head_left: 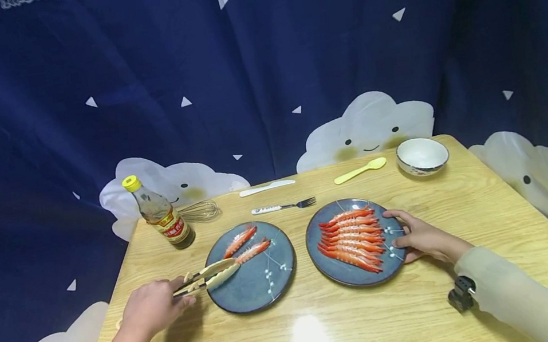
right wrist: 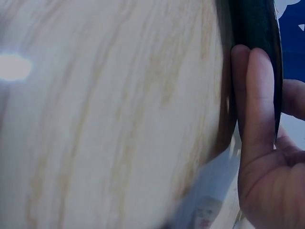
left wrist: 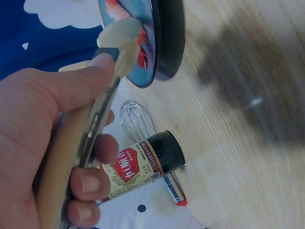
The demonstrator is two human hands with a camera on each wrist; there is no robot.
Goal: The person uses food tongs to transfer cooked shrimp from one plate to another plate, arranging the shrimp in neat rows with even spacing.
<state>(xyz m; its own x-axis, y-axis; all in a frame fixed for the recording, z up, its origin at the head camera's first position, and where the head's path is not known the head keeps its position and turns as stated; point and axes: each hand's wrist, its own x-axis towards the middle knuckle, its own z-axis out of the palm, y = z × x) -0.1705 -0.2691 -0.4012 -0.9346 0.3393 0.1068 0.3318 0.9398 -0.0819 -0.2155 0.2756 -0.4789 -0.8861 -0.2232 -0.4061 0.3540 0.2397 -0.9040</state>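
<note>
In the head view my left hand (head_left: 152,308) grips a pair of tongs (head_left: 205,278), its thumb lying along one arm in the left wrist view. The tong tips are over the left blue plate (head_left: 250,307), right at the end of the nearer shrimp (head_left: 253,251). A second red shrimp (head_left: 240,241) lies just behind it. My right hand (head_left: 425,237) holds the right blue plate (head_left: 356,280) by its right rim, with fingers against the underside in the right wrist view. Several shrimp (head_left: 350,239) lie in a row on that plate.
A yellow-capped sauce bottle (head_left: 169,222) stands at the left, beside a wire whisk (head_left: 200,211). Behind the plates lie a white knife (head_left: 267,187), a fork (head_left: 284,206) and a yellow spoon (head_left: 360,170). A white bowl (head_left: 423,157) stands near the table's back right corner.
</note>
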